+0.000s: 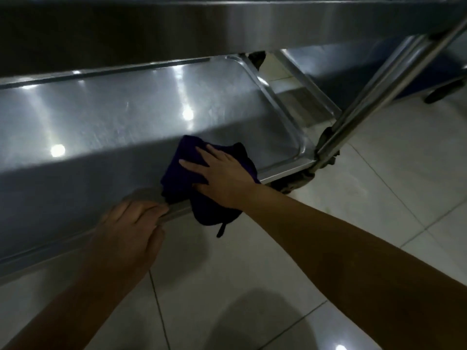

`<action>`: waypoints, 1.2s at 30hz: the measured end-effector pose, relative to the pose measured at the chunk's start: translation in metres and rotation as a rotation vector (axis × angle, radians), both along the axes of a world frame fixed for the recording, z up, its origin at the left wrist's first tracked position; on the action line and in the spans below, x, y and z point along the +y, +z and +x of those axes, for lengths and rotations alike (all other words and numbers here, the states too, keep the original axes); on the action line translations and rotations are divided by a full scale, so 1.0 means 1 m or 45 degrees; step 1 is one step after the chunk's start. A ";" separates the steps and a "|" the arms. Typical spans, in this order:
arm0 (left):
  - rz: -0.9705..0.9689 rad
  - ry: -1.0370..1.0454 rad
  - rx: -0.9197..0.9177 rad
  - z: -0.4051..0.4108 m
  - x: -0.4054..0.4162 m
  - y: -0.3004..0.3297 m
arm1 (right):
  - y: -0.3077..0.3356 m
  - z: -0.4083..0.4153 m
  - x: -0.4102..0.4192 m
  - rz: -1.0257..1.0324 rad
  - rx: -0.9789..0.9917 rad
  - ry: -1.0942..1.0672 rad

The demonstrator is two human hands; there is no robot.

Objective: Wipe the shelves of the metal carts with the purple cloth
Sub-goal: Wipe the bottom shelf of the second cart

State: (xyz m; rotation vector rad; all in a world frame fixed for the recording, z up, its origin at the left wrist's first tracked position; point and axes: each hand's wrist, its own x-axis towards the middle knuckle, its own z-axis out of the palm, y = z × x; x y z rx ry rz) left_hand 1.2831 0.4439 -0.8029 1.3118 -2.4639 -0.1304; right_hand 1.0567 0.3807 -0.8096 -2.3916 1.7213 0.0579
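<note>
Purple cloth (182, 173) under flat right grip (222, 175) | left grip (131, 223) clamps shelf (101, 117) rim

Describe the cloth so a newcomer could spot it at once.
Find the metal cart's lower shelf, then follow its near rim rightward. The purple cloth lies bunched there under the flat right hand, spilling over the rim: the only dark, soft thing on bright steel.

The upper shelf (227, 26) overhangs the lower shelf (101, 127), whose left stretch lies bare.
</note>
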 end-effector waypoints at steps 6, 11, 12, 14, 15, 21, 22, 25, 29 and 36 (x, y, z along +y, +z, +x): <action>-0.063 -0.295 0.087 -0.062 -0.011 0.029 | 0.026 -0.123 0.062 -0.117 0.141 -0.482; 0.050 -0.438 0.101 -0.132 -0.015 0.056 | 0.041 -0.178 0.129 -0.200 -0.081 -0.601; 0.107 -0.446 0.091 -0.147 -0.013 0.060 | 0.044 -0.183 0.142 -0.239 -0.107 -0.612; 0.249 -0.481 0.063 -0.177 -0.007 0.072 | 0.051 -0.189 0.166 -0.285 -0.154 -0.662; 0.351 -0.483 0.060 -0.191 -0.002 0.079 | 0.057 -0.188 0.177 -0.305 -0.180 -0.697; 1.065 -0.194 0.120 -0.246 0.041 0.162 | 0.122 -0.166 0.223 -0.376 -0.321 -0.827; 1.117 -0.174 0.124 -0.248 0.047 0.178 | 0.139 -0.161 0.227 -0.379 -0.350 -0.832; 1.172 -0.197 0.106 -0.250 0.061 0.234 | 0.198 -0.152 0.236 -0.375 -0.396 -0.833; 1.297 -0.165 0.222 -0.253 0.076 0.330 | 0.290 -0.149 0.250 -0.407 -0.474 -0.835; 1.320 -0.053 0.408 -0.264 0.110 0.523 | 0.470 -0.142 0.286 -0.484 -0.603 -0.849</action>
